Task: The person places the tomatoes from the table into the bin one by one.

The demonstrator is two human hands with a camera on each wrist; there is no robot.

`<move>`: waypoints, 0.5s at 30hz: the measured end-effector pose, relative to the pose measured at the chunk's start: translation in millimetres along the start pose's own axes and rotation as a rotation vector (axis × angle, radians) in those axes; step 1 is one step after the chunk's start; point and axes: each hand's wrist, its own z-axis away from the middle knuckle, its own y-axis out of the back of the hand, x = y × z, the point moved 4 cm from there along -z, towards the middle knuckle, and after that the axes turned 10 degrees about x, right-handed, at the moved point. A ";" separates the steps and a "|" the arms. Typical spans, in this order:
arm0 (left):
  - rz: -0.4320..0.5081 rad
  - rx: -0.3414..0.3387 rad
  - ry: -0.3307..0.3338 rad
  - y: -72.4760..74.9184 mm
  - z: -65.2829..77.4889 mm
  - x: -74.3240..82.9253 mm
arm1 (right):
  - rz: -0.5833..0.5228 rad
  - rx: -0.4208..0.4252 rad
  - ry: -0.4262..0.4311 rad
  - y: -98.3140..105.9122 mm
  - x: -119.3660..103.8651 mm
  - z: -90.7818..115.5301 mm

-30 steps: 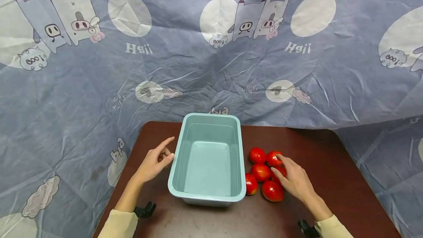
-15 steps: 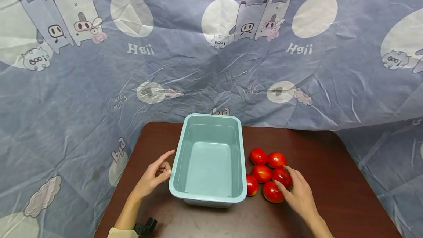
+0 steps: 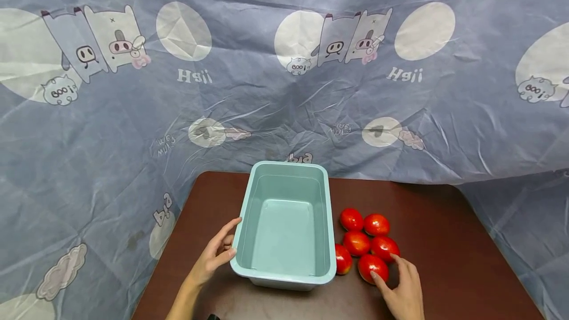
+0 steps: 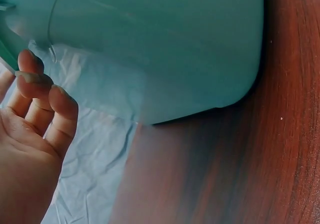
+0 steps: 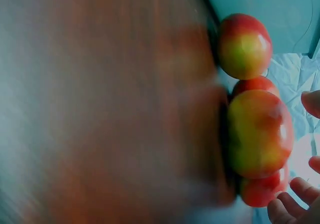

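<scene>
Several red mangoes lie grouped beside a light green plastic basin [image 3: 331,221]. My right hand [image 3: 406,288] reaches over the front mango [image 3: 372,266], its thumb at the near side and its fingers at the right. In the right wrist view this mango [image 5: 257,134] shows a yellow-green side, and the fingers [image 5: 295,196] are spread around it without closing. My left hand [image 3: 211,256] is at the basin's left side, index fingertip and thumb right at the rim. The left wrist view shows its other fingers [image 4: 62,114] loosely bent and holding nothing.
The basin stands on a dark brown wooden table [image 3: 435,231], with nothing inside. Another mango [image 3: 343,259] sits right against the basin's right wall. Behind the table hangs a grey-blue cloth [image 3: 284,88] with cartoon prints.
My right hand has moved from the back mangoes toward the front one. My left hand has come down and nearer to the basin's rim. The view has tilted up slightly.
</scene>
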 end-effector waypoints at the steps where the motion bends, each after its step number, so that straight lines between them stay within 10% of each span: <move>1: 0.016 -0.007 0.003 -1.0 1.3 0.0 | 0.005 0.001 -0.043 -0.9 2.1 4.9; 15: 0.050 -0.011 0.064 -4.5 4.4 -5.7 | 0.002 -0.090 -0.290 -17.1 14.4 26.7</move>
